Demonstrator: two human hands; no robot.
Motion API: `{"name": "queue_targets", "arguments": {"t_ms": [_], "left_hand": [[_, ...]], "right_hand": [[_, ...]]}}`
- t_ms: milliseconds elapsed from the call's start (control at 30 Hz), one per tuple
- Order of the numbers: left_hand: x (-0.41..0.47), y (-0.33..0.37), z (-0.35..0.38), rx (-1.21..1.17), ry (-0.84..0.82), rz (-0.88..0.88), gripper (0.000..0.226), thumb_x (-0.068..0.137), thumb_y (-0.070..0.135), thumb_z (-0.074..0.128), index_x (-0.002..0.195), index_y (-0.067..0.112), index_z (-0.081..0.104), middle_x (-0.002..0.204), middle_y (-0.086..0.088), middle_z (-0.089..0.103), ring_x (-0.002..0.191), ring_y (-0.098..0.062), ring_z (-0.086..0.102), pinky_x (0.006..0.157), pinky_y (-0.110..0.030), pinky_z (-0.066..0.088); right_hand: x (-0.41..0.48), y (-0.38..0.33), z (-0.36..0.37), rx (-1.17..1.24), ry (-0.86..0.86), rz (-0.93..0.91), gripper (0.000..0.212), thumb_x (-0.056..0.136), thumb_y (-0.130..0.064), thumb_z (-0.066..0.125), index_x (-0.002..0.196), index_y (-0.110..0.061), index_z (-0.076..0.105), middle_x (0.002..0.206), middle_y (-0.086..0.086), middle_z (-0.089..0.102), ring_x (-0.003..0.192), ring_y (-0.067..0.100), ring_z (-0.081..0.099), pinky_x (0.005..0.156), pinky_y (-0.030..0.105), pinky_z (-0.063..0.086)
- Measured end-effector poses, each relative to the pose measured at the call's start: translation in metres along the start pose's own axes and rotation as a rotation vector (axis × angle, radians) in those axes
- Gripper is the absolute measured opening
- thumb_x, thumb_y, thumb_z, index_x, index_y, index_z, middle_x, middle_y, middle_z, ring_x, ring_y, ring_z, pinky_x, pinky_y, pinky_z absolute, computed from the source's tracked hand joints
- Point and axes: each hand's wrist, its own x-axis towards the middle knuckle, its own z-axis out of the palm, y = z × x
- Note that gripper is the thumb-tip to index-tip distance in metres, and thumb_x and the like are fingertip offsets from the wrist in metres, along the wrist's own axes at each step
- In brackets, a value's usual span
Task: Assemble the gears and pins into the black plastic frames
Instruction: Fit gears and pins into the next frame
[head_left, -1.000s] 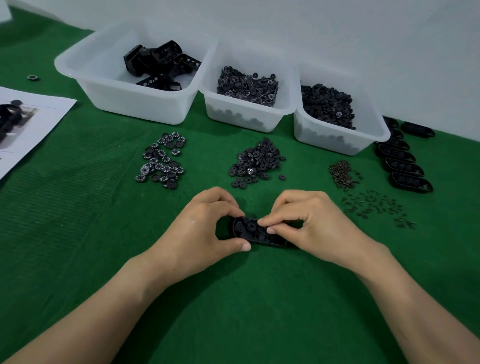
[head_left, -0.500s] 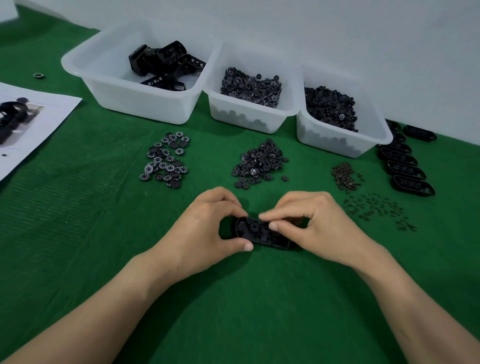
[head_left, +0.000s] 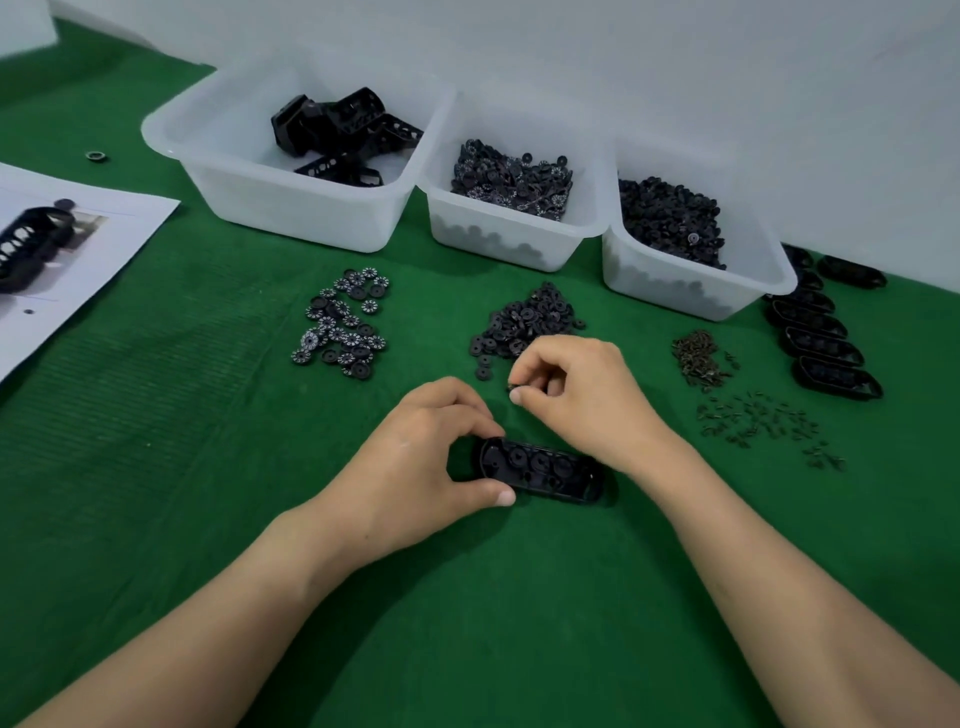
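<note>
While the left grip is clamping the left end of the black frame between thumb and forefinger, the right grip is hovering just behind that frame. Its thumb and forefinger are pinching a small dark piece, too tiny to call as pin or gear. The frame itself is lying flat on the green counter, and round seated gears are sitting in a row inside it.

Just behind the frame, past the right grip, a heap of plain black gears is piling up. Behind the frame and to its left, white-patterned gears are spreading out. Right of the frame, loose pins are lying scattered, with a tighter pin heap sitting behind them. Far right of the frame, more black frames are lining up in a row.

Well behind the frame, three white bins are standing side by side. The left bin is holding larger black parts, the middle bin patterned gears, and the right bin plain black ones. Far left of the frame, a printed sheet is lying on the counter.
</note>
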Motion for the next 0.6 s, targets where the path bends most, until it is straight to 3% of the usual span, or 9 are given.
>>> {"name": "queue_targets", "arguments": {"t_ms": [200,333,467,600], "left_hand": [[0.001,0.0,0.0,0.017,-0.013,0.005,0.046,0.064,0.045,0.074,0.104,0.022,0.065,0.103,0.018,0.05,0.098,0.004,0.045,0.082,-0.004,0.031],[0.0,0.001,-0.001,0.01,-0.006,-0.003,0.046,0.065,0.043,0.075,0.104,0.021,0.065,0.103,0.018,0.05,0.098,0.004,0.045,0.081,-0.004,0.032],[0.0,0.001,-0.001,0.005,-0.003,-0.007,0.045,0.065,0.042,0.075,0.103,0.021,0.065,0.103,0.017,0.051,0.097,0.003,0.046,0.081,-0.004,0.031],[0.001,0.001,-0.001,-0.004,-0.009,0.003,0.04,0.065,0.04,0.076,0.099,0.021,0.067,0.101,0.017,0.051,0.095,0.004,0.046,0.08,-0.002,0.03]], "right_hand": [[-0.01,0.006,-0.003,0.045,-0.016,0.01,0.014,0.074,-0.016,0.074,0.086,-0.02,0.07,0.072,-0.012,0.058,0.058,0.002,0.049,0.06,0.013,0.041],[-0.007,0.001,-0.001,0.023,-0.02,-0.01,0.006,0.075,-0.015,0.072,0.08,-0.017,0.07,0.073,-0.009,0.059,0.06,0.003,0.051,0.064,0.02,0.045],[-0.021,0.007,-0.022,0.16,0.0,-0.001,0.012,0.074,-0.01,0.073,0.076,-0.021,0.068,0.07,-0.008,0.063,0.06,0.002,0.053,0.057,0.012,0.042],[-0.052,0.012,-0.034,0.122,-0.09,-0.042,0.012,0.073,-0.012,0.073,0.077,-0.023,0.07,0.075,-0.009,0.063,0.067,0.009,0.057,0.061,0.026,0.049]]}}
